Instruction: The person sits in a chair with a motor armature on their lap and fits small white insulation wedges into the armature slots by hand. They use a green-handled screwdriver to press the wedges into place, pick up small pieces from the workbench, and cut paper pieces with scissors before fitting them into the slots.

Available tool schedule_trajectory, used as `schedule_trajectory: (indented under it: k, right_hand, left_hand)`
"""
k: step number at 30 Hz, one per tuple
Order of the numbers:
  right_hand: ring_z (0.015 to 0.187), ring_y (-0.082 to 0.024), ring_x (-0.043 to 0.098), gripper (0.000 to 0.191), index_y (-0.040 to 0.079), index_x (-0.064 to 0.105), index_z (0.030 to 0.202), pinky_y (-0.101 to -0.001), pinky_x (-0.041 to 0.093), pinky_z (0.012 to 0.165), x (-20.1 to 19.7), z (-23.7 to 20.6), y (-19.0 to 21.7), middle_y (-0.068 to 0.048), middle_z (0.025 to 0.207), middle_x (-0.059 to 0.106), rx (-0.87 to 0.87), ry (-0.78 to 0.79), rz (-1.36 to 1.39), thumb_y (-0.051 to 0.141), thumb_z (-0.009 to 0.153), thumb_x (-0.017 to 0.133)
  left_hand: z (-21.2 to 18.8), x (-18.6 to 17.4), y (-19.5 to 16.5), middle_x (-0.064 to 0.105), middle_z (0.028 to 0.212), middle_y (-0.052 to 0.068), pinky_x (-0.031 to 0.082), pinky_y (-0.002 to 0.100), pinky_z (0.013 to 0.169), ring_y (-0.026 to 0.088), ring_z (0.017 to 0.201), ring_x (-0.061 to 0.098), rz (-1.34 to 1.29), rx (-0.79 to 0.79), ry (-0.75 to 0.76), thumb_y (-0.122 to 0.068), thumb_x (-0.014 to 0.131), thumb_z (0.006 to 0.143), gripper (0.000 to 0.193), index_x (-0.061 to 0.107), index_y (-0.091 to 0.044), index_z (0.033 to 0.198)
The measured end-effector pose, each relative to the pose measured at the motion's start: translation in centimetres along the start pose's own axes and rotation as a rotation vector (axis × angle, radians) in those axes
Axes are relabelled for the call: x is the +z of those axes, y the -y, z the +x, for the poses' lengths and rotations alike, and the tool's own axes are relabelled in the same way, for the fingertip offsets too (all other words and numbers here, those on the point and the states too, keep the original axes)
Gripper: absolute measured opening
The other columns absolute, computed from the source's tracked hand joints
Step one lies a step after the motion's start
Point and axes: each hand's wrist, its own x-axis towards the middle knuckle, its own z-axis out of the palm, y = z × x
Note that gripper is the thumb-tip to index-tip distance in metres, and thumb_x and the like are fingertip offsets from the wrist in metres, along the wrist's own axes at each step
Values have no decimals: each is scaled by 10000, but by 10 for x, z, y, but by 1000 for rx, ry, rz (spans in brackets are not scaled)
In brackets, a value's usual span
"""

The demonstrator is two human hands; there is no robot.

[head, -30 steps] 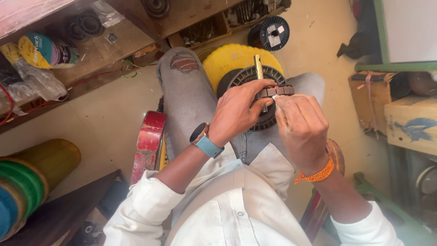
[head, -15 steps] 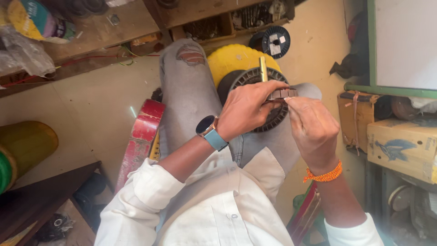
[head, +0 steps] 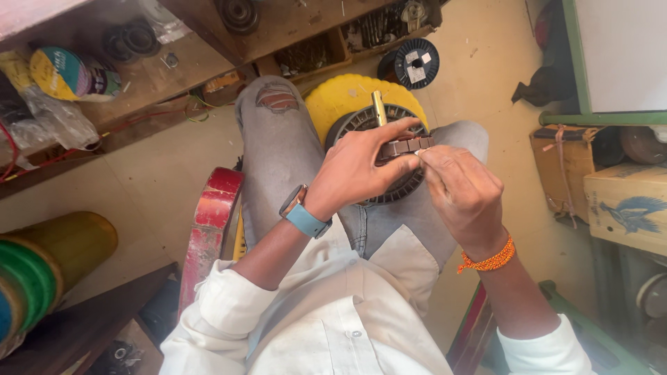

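My left hand (head: 365, 170) grips a small brown ribbed metal piece (head: 406, 146) together with a yellow-handled tool (head: 379, 108) that sticks up past my fingers. My right hand (head: 462, 191) pinches the right end of the same ribbed piece with its fingertips. Both hands hover over a dark round slotted ring (head: 396, 191) that rests on my lap on grey jeans. A yellow disc (head: 344, 97) lies beneath the ring, between my knees. A blue-strapped watch is on my left wrist and an orange thread band on my right wrist.
A wooden shelf (head: 208, 62) with tape rolls, bags and parts runs along the top left. A black wire spool (head: 415, 62) lies on the floor beyond my knees. A red stool leg (head: 208, 229) is at left, coloured cylinders (head: 42, 271) at far left, cardboard boxes (head: 618, 201) at right.
The view has shifted a little, with the shelf and spool drifting up and left. My hands stay together on the ribbed piece over the ring, with only small finger movement.
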Motion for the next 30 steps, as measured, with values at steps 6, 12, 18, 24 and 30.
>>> schedule_trajectory:
  k: [6,12,18,24,30]
  right_hand:
    - [853,-241,719,177,15,700,1033,-337,565,726,-1,-5,-23,-110,944,723,88,-22,180,-44,906,808]
    - [843,-208,731,167,26,700,1019,-305,580,746,-1,-8,-52,-97,922,734,81,-27,363,-36,906,807]
    - [813,-222,724,170,29,713,999,-316,574,724,-12,-9,-55,-105,908,719,90,19,372,-33,878,815]
    - [809,-258,714,196,14,698,1026,-342,580,713,-20,-8,-39,-107,917,706,51,-11,262,-53,869,794]
    - [847,-262,717,202,-1,695,1042,-348,593,741,-18,-6,-21,-107,951,699,30,-27,170,-80,875,777]
  left_hand:
    - [5,8,-15,773,1042,140,553,406,901,334,1011,734,45,-157,-29,-395,690,853,461,724,-171,1255]
    - [16,17,-27,769,986,146,550,421,841,343,912,734,107,-197,19,-336,686,873,385,735,-158,1210]
    - [14,30,-34,764,1001,119,540,455,796,343,951,714,213,-40,-21,-220,708,891,307,707,-121,1181]
    - [9,34,-35,749,1035,102,528,470,758,347,941,703,356,98,-36,-182,694,909,308,638,-109,1202]
    - [7,29,-28,748,1022,98,520,479,712,349,899,702,389,91,-16,-205,691,923,302,623,-127,1206]
